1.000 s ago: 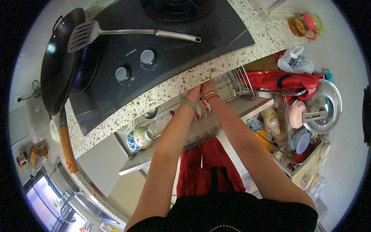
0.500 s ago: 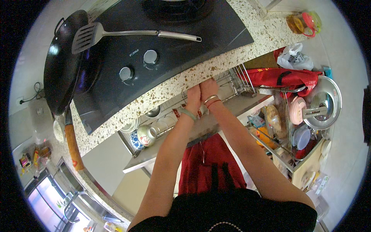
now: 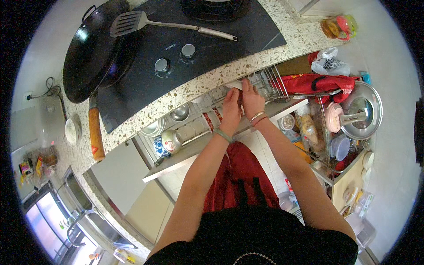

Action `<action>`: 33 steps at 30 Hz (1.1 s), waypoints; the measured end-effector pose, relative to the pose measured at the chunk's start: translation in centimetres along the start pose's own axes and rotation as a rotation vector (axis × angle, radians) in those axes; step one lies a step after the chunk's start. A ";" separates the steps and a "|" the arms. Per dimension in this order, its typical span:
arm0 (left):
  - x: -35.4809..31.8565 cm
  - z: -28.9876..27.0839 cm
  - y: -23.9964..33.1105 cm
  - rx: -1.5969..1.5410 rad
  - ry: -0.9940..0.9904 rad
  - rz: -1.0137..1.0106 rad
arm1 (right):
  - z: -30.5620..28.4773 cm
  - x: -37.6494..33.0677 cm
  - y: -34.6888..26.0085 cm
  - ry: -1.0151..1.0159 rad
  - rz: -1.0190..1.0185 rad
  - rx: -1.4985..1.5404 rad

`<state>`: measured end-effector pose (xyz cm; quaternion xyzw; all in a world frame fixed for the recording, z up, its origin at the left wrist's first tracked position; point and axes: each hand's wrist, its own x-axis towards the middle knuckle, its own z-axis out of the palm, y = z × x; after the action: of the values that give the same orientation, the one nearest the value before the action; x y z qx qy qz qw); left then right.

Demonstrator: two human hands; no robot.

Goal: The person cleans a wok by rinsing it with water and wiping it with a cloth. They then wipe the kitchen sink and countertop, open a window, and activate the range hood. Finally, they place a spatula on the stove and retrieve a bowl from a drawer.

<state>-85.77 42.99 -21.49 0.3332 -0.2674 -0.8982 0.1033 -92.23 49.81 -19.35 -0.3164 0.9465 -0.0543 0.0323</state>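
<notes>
Over the pulled-out dish drawer (image 3: 190,160), my left hand (image 3: 231,108) and my right hand (image 3: 253,100) are close together, fingers bent round a thin white piece with a brown side (image 3: 236,84). My hands and the counter edge hide most of it, so its kind cannot be told. To the left in the drawer are a blue-and-white bowl (image 3: 160,147), a pale bowl with a red print (image 3: 171,141), a steel bowl (image 3: 180,113), white plates (image 3: 153,128) and a row of red-patterned dishes (image 3: 208,121).
Above the drawer runs the speckled counter (image 3: 194,93) with a black gas hob (image 3: 145,84). On it lie a slotted turner (image 3: 176,25) and a wok (image 3: 95,57), its wooden handle (image 3: 95,132) jutting out. At right, a second open drawer (image 3: 338,185) holds packets, near a steel lid (image 3: 366,104).
My hands have come up slightly and to the right, and the white piece now shows between them. The view has shifted, showing more of the floor and the drawer's contents.
</notes>
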 end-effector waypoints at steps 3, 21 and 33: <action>-2.5 1.0 0.8 -0.032 -0.047 -0.003 | -1.7 -1.4 0.5 -0.004 -0.063 0.021; -19.6 -7.4 9.2 0.305 0.362 0.389 | -13.6 -10.2 -5.0 -0.145 0.012 0.724; -32.5 -18.7 15.7 0.162 0.606 0.367 | -12.4 -16.1 -21.9 -0.908 0.204 1.550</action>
<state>-48.81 34.00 -7.04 0.5378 -0.3502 -0.7012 0.3106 -67.57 43.12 -3.89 -0.1114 0.5640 -0.5435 0.6116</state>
